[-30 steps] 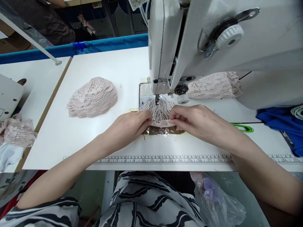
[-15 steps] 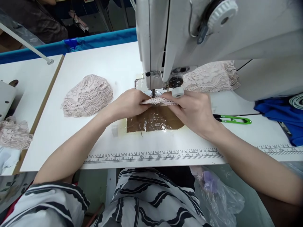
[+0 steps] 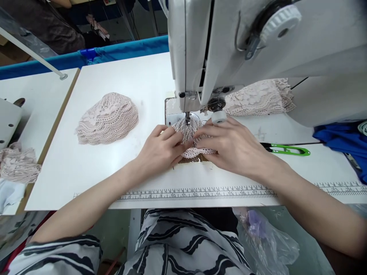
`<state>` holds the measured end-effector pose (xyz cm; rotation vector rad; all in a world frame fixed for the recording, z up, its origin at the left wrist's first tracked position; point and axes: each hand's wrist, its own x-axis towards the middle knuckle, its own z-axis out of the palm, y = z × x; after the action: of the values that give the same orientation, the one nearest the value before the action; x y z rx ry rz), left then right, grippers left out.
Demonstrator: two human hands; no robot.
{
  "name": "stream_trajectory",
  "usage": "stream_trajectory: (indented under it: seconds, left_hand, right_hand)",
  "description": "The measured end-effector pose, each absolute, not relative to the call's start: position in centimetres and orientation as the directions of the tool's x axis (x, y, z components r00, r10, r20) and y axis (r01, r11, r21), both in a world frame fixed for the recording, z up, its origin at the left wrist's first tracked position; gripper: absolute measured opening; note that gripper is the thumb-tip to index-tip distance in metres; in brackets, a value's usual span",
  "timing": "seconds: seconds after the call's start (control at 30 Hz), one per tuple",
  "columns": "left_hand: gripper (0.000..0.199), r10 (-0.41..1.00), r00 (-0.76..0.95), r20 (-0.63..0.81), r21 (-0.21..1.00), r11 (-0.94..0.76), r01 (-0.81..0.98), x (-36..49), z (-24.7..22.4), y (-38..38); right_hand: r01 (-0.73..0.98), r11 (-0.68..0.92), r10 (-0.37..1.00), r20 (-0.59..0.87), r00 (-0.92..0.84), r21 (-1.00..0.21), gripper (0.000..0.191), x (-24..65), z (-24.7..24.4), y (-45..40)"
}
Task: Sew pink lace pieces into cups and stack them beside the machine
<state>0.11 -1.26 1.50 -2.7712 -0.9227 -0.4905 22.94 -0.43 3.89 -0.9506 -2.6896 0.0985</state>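
Note:
A piece of pale pink lace point(image 3: 187, 131) lies spread at the presser foot point(image 3: 187, 118) of a white sewing machine point(image 3: 195, 57), its scalloped edge toward me. My left hand point(image 3: 164, 147) grips the lace from the left with bent fingers, the tips resting on its middle. From the right, my right hand point(image 3: 232, 147) has its fingers curled over the same lace, close to the left fingertips. The undersides of both grips are hidden. Part of the metal needle plate point(image 3: 171, 110) shows left of the foot.
A stack of lace pieces point(image 3: 107, 120) sits on the white table at left; more lace point(image 3: 260, 97) lies behind the needle area. Green thread snips point(image 3: 289, 149) and blue cloth point(image 3: 344, 143) are at right. A printed ruler point(image 3: 200, 194) runs along the front edge. Another person's sleeve point(image 3: 54, 30) shows beyond.
The lace, earlier bunched in a narrow strip between both hands, now lies spread toward me. My hands have moved nearer me, the left with fingers now over the lace.

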Motion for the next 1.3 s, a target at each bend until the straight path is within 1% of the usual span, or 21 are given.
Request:
stream_trajectory:
  seconds: [0.03, 0.07, 0.13, 0.2, 0.3, 0.53, 0.63, 0.8, 1.0, 1.17, 1.3]
  left_hand:
    - [0.017, 0.534, 0.748, 0.395, -0.117, -0.778, 0.617, 0.2, 1.3, -1.8]
    - [0.018, 0.530, 0.748, 0.399, -0.144, -0.770, 0.622, 0.3, 1.2, -2.1]
    - [0.026, 0.542, 0.756, 0.366, -0.150, -0.768, 0.623, 0.3, 1.3, -2.6]
    - [0.029, 0.562, 0.763, 0.320, -0.136, -0.769, 0.624, 0.2, 1.3, -2.8]
    - [0.031, 0.577, 0.764, 0.290, -0.131, -0.767, 0.628, 0.0, 1.3, -2.7]
    - [0.031, 0.590, 0.738, 0.326, -0.036, -0.773, 0.634, -0.2, 1.0, -2.2]
    - [0.032, 0.610, 0.725, 0.319, 0.002, -0.766, 0.643, -0.2, 0.9, -1.8]
    - [0.032, 0.639, 0.708, 0.300, 0.036, -0.749, 0.661, -0.2, 0.9, -1.2]
    - [0.032, 0.650, 0.693, 0.313, 0.042, -0.738, 0.674, -0.2, 0.7, -0.4]
    - [0.034, 0.674, 0.671, 0.308, 0.071, -0.720, 0.691, -0.3, 0.5, 0.2]
    - [0.035, 0.679, 0.666, 0.308, 0.061, -0.713, 0.699, -0.3, 0.3, 0.6]
  right_hand:
    - [0.585, 0.799, 0.600, 0.254, -0.758, -0.141, 0.021, 22.9, 3.8, -0.5]
    - [0.574, 0.809, 0.586, 0.261, -0.767, -0.131, 0.022, 22.9, 3.6, -0.5]
    - [0.562, 0.817, 0.574, 0.259, -0.777, -0.128, 0.024, 22.9, 3.5, -0.6]
    - [0.560, 0.818, 0.574, 0.249, -0.780, -0.131, 0.024, 22.8, 3.5, -0.6]
    - [0.571, 0.810, 0.585, 0.234, -0.777, -0.130, 0.023, 22.9, 3.7, -0.7]
    - [0.595, 0.792, 0.609, 0.223, -0.761, -0.135, 0.023, 22.8, 3.5, -0.6]
    - [0.605, 0.787, 0.614, 0.245, -0.751, -0.120, 0.023, 22.7, 3.4, -0.5]
    - [0.627, 0.772, 0.631, 0.234, -0.740, -0.101, 0.023, 22.5, 3.2, -0.2]
    - [0.666, 0.746, 0.651, 0.248, -0.718, -0.030, 0.025, 22.2, 3.0, 0.2]
    - [0.677, 0.736, 0.658, 0.239, -0.714, -0.008, 0.030, 22.0, 2.7, 0.7]
    - [0.700, 0.712, 0.670, 0.245, -0.701, 0.056, 0.031, 22.0, 2.4, 1.0]
